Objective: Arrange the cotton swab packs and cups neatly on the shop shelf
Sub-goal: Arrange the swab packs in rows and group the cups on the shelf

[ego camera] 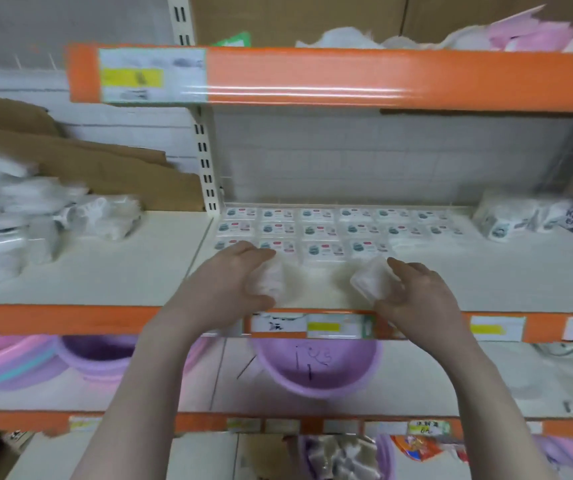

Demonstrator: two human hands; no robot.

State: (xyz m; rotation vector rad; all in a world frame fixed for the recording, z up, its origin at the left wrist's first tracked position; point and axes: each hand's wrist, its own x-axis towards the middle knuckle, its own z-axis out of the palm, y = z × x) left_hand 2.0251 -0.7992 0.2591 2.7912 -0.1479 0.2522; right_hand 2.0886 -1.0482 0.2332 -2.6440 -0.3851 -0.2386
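Landmark = grid of cotton swab packs [307,230] lying flat at the back of the middle shelf [122,271], in rows w/ labels up. The front row stops short on its right side, so there's a gap there.

Left hand [233,278] is just in front of the grid's left end, fingers curled round a clear pack [267,279]. Right hand [416,289] is in front of the grid's right half, gripping another clear pack [373,280], tilted. Both are held just above the shelf board, near its front edge. Frame is blurry, so can't tell if either pack touches the board yet.

Risks, as I judge them:
- Sliding a pack in fast could nudge the front row and skew the lines, since the left hand's fingertips are already almost on the front-left packs.
- Right pack is tilted; put down like that it may land crooked or overlap a neighbour.
- Packs look slick, so a loose pinch near the edge could drop one onto the lilac basin [316,365] below the grid.

Containers: the basin under the shelf looks empty, only dark scribbles on its wall. Pink and purple basins [36,362] are nested left of it, insides hidden. Loose clear bags [18,216] are heaped well left of the grid, more bagged stock [520,216] to its right; contents too blurred. No cups clearly made out.
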